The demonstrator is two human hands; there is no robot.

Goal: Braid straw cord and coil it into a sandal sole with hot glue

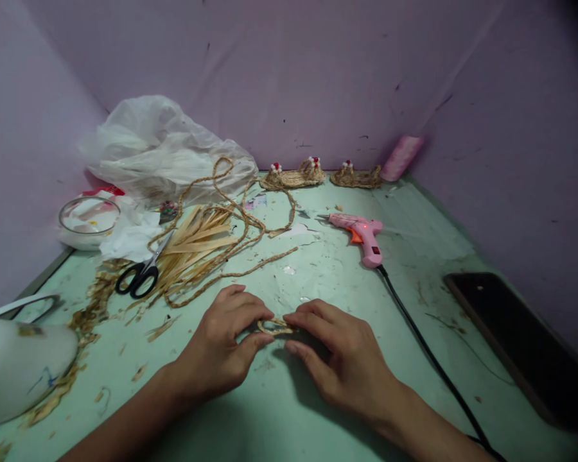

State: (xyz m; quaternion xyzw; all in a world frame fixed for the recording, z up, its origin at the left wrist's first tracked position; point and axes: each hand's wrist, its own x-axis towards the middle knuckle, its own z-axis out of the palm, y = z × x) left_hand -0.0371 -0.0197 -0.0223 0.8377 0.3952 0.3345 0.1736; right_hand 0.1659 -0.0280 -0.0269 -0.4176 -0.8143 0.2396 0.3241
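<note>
My left hand (221, 350) and my right hand (334, 356) meet low on the pale green table (318, 282). Between their fingertips they pinch a small loop of braided straw cord (275, 327), held just above the tabletop. Each hand grips one side of it. A pink glue gun (361, 234) lies beyond my right hand, its black cable (428, 356) running down past my right wrist. Loose braided cord (231, 224) and flat straw strips (197, 247) lie beyond my left hand.
Black scissors (142, 273) rest by the strips. A crumpled plastic bag (158, 147), a glass bowl (89, 221) and a white object (19, 366) crowd the left. Small woven straw sandals (293, 174) and a pink roll (401, 157) stand at the back wall. A dark phone (515, 340) lies right.
</note>
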